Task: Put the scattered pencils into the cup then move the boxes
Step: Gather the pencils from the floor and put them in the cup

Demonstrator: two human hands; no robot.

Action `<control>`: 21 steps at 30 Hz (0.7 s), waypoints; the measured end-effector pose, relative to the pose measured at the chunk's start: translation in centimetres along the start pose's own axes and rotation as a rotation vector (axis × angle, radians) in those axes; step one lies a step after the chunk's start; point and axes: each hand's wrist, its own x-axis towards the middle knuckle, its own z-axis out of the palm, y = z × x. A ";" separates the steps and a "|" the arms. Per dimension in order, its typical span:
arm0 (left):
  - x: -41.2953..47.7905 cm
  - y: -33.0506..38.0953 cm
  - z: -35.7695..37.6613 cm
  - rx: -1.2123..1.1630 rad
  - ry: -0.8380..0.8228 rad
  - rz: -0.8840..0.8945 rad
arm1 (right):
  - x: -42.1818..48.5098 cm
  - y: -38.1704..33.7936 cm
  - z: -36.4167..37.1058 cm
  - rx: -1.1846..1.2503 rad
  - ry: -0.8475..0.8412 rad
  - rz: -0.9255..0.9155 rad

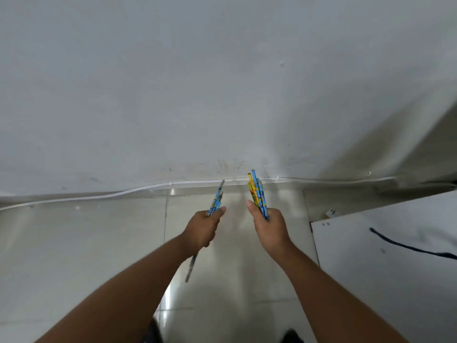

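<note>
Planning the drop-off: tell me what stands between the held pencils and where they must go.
Cannot be settled: no cup is in view. The left hand grips blue pencils, the right hand blue and yellow pencils, over floor tiles before a wall. Nothing visible stands in front of them.

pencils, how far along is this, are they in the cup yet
Done: some pencils are already picked up. In hand: the left hand grips a few blue pencils, and the right hand grips a blue and yellow bundle, both above the tiled floor. Left: no cup or boxes are in view, so cupping the pencils and moving the boxes seem not yet done.
</note>
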 end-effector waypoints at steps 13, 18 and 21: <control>-35.5 19.0 -1.4 -0.454 -0.128 -0.030 | -23.3 -26.7 -12.1 0.186 -0.027 0.262; -45.2 26.8 0.0 -0.604 -0.082 0.091 | -31.6 -35.1 -16.9 0.125 -0.093 0.183; -48.5 29.5 1.3 -0.531 -0.030 0.198 | -34.4 -38.5 -19.3 0.206 -0.115 0.155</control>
